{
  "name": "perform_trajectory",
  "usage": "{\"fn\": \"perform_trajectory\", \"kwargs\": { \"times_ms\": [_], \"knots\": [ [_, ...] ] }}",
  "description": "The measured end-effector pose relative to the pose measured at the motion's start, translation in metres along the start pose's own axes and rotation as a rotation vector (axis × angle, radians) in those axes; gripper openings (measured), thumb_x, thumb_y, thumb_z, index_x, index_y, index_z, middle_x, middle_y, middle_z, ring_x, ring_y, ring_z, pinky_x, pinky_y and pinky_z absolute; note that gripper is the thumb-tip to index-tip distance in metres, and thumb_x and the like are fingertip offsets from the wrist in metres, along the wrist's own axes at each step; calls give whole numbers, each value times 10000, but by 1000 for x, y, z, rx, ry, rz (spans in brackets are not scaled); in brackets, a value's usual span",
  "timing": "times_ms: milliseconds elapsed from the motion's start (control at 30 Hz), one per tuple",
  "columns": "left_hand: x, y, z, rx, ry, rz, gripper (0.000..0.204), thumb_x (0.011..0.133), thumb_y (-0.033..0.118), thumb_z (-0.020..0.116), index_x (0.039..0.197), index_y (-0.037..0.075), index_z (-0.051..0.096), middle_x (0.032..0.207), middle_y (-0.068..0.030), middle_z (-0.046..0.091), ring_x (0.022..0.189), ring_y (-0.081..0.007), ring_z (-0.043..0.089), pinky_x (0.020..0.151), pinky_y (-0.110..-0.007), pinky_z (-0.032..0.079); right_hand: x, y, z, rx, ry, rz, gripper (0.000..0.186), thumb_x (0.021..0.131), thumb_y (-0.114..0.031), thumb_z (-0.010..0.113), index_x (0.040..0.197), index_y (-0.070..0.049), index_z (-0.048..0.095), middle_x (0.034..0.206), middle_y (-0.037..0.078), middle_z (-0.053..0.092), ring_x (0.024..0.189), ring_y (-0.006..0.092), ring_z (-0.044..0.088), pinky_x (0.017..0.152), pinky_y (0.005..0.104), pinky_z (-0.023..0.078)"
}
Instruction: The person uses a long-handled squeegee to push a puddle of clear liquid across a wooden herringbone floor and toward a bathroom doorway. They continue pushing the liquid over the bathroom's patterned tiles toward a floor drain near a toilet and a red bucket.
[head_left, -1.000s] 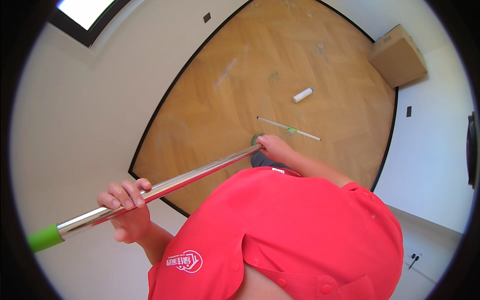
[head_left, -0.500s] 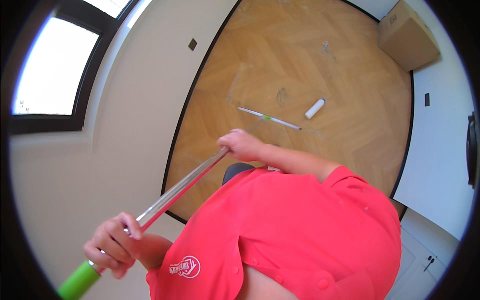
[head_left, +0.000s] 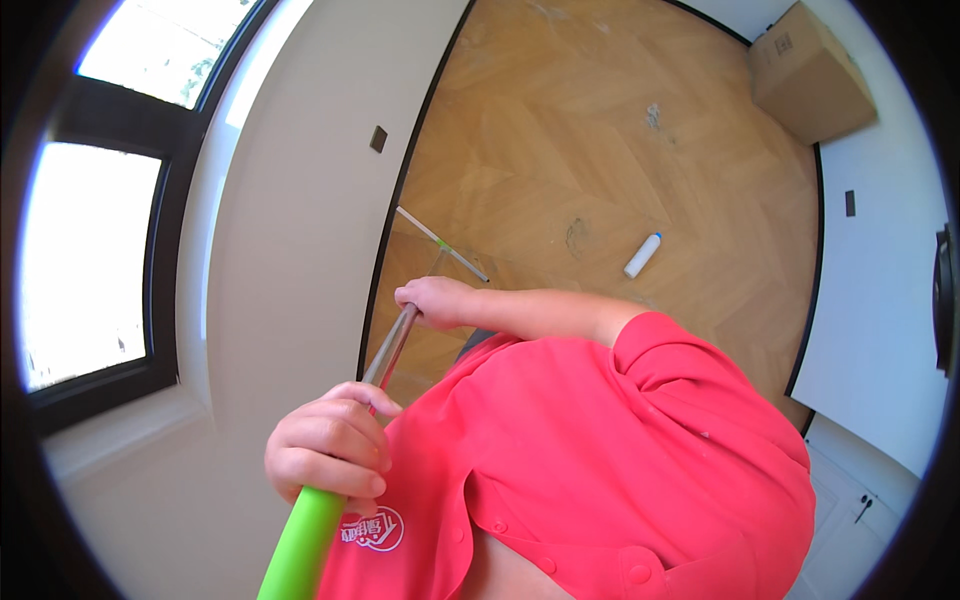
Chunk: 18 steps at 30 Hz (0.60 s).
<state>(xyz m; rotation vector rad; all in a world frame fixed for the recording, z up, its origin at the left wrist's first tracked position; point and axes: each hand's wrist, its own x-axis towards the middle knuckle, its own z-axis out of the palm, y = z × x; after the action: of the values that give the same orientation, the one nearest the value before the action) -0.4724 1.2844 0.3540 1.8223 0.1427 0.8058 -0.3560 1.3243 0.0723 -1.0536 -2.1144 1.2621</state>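
I hold a long-handled floor squeegee with both hands. My left hand [head_left: 330,440], at the lower left, is closed round the shiny metal pole [head_left: 391,352] just above its bright green grip [head_left: 300,545]. Farther down the pole, my right hand [head_left: 437,300] is wrapped round it, the right arm reaching across in front of me. The thin, pale squeegee head [head_left: 465,264], with a green joint at its middle, lies on the wood floor, one end close to the left wall. Part of the pole is hidden behind my right hand.
A white bottle [head_left: 643,256] with a blue cap lies on the floor [head_left: 560,130]. Grey smudges [head_left: 653,116] mark the boards farther off. A cardboard box [head_left: 810,75] stands at the far right. Along the left wall [head_left: 290,200] is a dark-framed window [head_left: 165,200].
The squeegee head has swung left across the floor to the wall. My left hand has moved right and up, my right hand left, and the pole stands steeper in view.
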Motion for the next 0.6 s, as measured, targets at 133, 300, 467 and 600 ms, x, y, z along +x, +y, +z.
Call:
{"fn": "perform_trajectory", "kwargs": {
  "times_ms": [133, 300, 467, 600],
  "knots": [
    [53, -30, -38, -146, -69, 33, 236, 758, 142, 786, 892, 41, 621, 749, -55, 579, 654, -191, 584, 833, -461, 481, 36, 37, -27, 3, 75, 85, 102, 772, -129, 649, 852, -98, 595, 831, 124, 614, 842, 336, 599, 724, 438, 476],
    [130, -96, -58, -141, -186, -15, 266, 754, 159, 790, 899, 41, 601, 756, -68, 588, 667, -214, 594, 811, -462, 488, 46, 114, -67, 20, 181, 133, 74, 749, -97, 634, 802, -105, 584, 800, 122, 601, 806, 347, 586, 679, 438, 464],
    [223, -156, -54, -50, -411, -168, 301, 731, 125, 795, 903, 28, 568, 769, -89, 601, 677, -246, 596, 788, -462, 494, 50, 186, -122, 11, 193, 157, 57, 753, -85, 600, 783, -132, 588, 794, 96, 607, 792, 333, 603, 651, 442, 475],
    [304, -204, -45, -36, -343, -264, 319, 713, 83, 798, 914, 22, 558, 764, -99, 598, 685, -264, 601, 787, -486, 498, 41, 229, -189, 62, 256, 161, 39, 749, -109, 604, 773, -134, 586, 792, 94, 611, 791, 326, 609, 646, 442, 479]
  ]
}}
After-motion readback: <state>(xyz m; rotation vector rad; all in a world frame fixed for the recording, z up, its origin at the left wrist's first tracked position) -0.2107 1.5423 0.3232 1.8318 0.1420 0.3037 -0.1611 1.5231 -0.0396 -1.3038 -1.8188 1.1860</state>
